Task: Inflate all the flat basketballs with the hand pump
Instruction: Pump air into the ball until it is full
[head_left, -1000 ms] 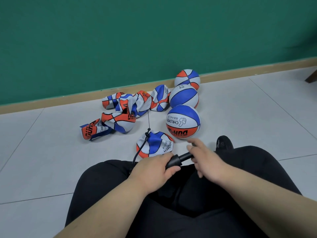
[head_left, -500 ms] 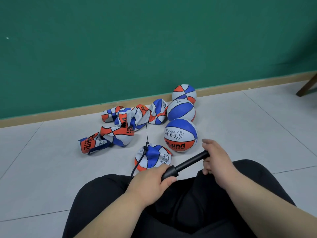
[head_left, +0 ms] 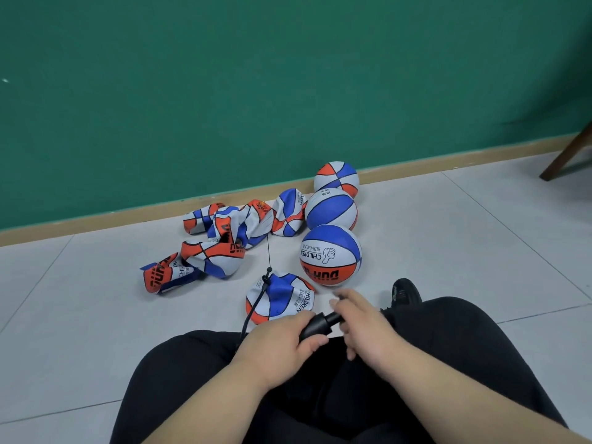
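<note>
Grey floor [head_left: 96, 315] bears a crumpled blue-white-orange ball [head_left: 282, 298], hose [head_left: 253, 310] attached; left grip [head_left: 278, 342] and right grip [head_left: 363, 325] clasp the black pump [head_left: 315, 325].

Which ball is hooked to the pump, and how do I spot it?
From the green wall, three round balls line up toward the person. Left of the nearest one lies a half-flat ball. It alone has the black hose from the pump plugged into it.

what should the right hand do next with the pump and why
Probably draw the right hand back out for a fresh stroke: it sits close against the left hand on the pump, which looks pushed in, and the flat ball on the hose lies crumpled.
</note>
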